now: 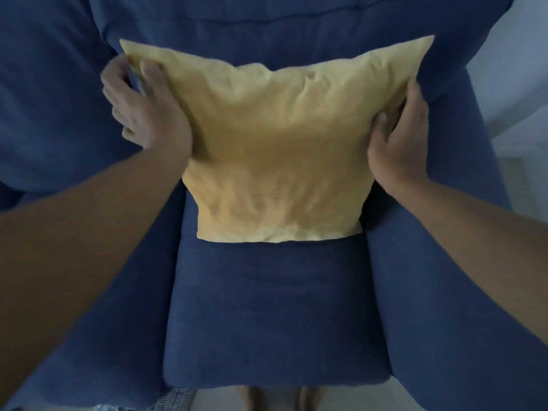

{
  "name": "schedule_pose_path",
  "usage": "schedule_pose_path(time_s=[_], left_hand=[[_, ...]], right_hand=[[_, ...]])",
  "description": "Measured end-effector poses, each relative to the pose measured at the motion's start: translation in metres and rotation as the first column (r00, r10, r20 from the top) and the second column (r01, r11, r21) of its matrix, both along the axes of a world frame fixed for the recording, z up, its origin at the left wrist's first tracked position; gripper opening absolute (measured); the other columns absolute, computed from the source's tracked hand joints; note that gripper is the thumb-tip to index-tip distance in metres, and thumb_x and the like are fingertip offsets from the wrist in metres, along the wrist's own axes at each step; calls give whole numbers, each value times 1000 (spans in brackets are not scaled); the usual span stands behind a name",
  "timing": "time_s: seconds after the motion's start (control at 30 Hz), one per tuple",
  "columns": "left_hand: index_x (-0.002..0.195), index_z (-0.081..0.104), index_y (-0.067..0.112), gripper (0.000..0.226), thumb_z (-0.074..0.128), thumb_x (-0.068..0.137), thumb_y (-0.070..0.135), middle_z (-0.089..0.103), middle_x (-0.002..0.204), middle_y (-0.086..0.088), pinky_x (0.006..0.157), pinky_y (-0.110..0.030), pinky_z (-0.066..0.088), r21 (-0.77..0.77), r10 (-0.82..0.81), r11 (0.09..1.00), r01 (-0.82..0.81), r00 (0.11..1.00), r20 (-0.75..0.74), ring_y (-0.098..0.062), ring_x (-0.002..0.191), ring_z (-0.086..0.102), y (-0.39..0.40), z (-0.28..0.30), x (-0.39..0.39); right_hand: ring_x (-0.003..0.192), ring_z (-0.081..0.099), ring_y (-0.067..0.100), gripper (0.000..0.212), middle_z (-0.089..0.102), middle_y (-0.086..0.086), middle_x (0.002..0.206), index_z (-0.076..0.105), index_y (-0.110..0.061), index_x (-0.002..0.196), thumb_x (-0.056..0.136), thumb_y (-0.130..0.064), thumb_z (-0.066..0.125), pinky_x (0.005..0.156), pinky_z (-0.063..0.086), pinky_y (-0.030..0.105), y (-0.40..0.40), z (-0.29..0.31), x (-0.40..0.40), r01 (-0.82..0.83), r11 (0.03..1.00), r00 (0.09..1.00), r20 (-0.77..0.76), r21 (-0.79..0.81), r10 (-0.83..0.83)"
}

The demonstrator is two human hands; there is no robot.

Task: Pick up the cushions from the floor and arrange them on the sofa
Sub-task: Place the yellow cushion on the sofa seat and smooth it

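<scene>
Yellow fabric bunches under both grips: the left hand (148,114) clamps the upper left edge of the cushion (275,149), thumb in front and fingers wrapped behind, while the right hand (398,140) pinches the right edge likewise. Something small and dark shows between the left fingers; its identity cannot be told. Cushion stands upright, bottom edge resting on the seat (272,307) of the blue sofa (430,292), back face against the backrest (296,31), between the two armrests. Risk: soft filling sags at top centre, so early release may let it slump forward; the left corner, still pulled, may stay skewed
</scene>
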State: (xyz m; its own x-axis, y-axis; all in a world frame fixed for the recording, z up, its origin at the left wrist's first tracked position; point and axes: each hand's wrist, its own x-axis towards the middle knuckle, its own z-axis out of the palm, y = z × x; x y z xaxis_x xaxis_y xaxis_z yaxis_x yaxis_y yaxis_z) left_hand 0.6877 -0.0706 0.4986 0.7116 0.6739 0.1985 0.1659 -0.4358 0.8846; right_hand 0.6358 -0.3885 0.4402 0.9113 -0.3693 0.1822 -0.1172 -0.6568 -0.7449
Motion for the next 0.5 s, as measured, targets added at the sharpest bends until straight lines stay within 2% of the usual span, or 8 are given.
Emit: schedule_pose_path(time_s=[0.07,0.13,0.17,0.23,0.27,0.33,0.4,0.5], left_hand=[[153,47,24,52,36,109,48,46,159,6,118,-50,28,262,-198,951,167,976,94,-17,144,44,-20,-5,-30],[158,45,15,62,36,106,47,39,168,-9,115,-55,28,509,-455,780,363,888,65,-25,151,40,-42,-15,-62],[159,45,14,64,37,105,47,38,168,-12,114,-56,27,589,-540,684,430,842,13,-28,152,39,-52,-22,-77],[160,44,11,63,38,106,43,38,168,-11,115,-59,24,699,-640,496,515,761,-106,-31,154,35,-68,-40,-94],[161,42,11,61,37,107,40,36,170,-11,119,-59,22,729,-655,418,542,736,-172,-32,157,32,-73,-47,-97],[166,32,10,62,29,110,38,28,174,-9,126,-57,16,711,-619,345,613,718,-318,-31,162,22,-77,-56,-89],[169,19,13,65,19,111,42,15,178,-6,128,-57,4,687,-533,303,660,715,-452,-28,165,10,-75,-57,-70],[171,2,19,67,11,112,50,-1,180,-1,126,-60,-10,714,-410,155,682,702,-582,-25,165,-4,-66,-56,-36]], right_hand=[[161,25,30,69,24,17,175,23,-7,169,108,-25,47,130,24,49,10,1,-6,28,989,996,92,-145,-15],[162,24,34,67,23,23,174,30,-4,167,108,-26,52,130,16,59,24,6,-13,137,957,971,227,-254,-78],[161,27,37,65,26,26,172,34,-4,164,108,-28,55,128,14,63,33,9,-19,132,947,952,302,-295,-38],[159,32,40,60,34,26,169,44,-6,160,107,-33,53,126,14,64,53,9,-30,-19,894,917,349,-447,194],[158,34,40,59,38,24,168,49,-7,158,106,-34,50,126,17,64,62,6,-34,-105,837,897,313,-536,313],[159,35,37,61,40,18,169,49,-5,159,105,-33,46,127,21,63,76,-3,-36,-218,716,878,187,-663,441],[161,31,33,65,38,13,172,43,-4,163,105,-34,45,129,18,61,81,-7,-25,-288,648,884,64,-706,462],[164,22,29,72,27,8,177,32,-11,169,108,-50,38,130,11,64,73,-3,7,-384,554,879,-108,-738,465]])
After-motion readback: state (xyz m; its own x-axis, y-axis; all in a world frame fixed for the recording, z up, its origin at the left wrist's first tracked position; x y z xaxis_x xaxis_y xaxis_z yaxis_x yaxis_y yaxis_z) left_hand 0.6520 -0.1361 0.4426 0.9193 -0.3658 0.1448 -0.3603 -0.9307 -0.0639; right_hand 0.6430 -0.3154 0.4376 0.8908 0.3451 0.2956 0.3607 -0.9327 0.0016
